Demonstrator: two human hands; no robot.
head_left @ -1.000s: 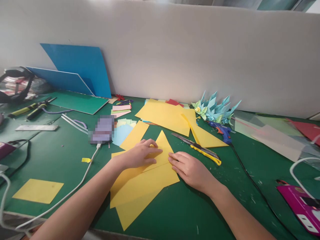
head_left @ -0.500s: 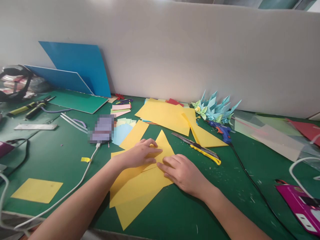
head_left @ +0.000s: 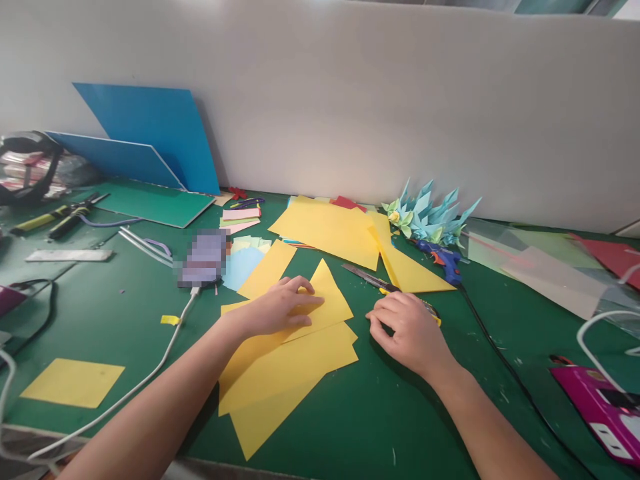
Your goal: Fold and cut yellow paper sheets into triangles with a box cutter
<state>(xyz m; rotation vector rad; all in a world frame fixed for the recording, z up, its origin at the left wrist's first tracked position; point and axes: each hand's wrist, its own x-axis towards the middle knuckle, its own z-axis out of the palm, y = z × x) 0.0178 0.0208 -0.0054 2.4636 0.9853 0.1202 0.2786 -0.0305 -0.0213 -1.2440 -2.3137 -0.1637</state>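
My left hand (head_left: 285, 307) lies with fingers spread on a yellow paper folded to a point (head_left: 330, 287). Beneath this paper are more overlapping yellow sheets (head_left: 280, 380). My right hand (head_left: 407, 330) is apart from the paper, to its right, fingers loosely bent and nothing visible between them. It partly covers a utility knife (head_left: 363, 275) with a yellow handle and its blade out; whether it touches the knife I cannot tell. Behind the knife rests a folded yellow sheet (head_left: 415, 270).
A blue glue gun (head_left: 445, 262) and blue paper foliage (head_left: 430, 213) sit at the back right. More yellow sheets (head_left: 330, 230) lie at the back. To the left are a blurred purple device (head_left: 203, 257) on a white cable (head_left: 173, 340) and a small yellow paper (head_left: 73, 382).
My right hand has left the folded yellow paper and moved right, to the utility knife, now partly hiding it. My left hand has stayed on the paper.
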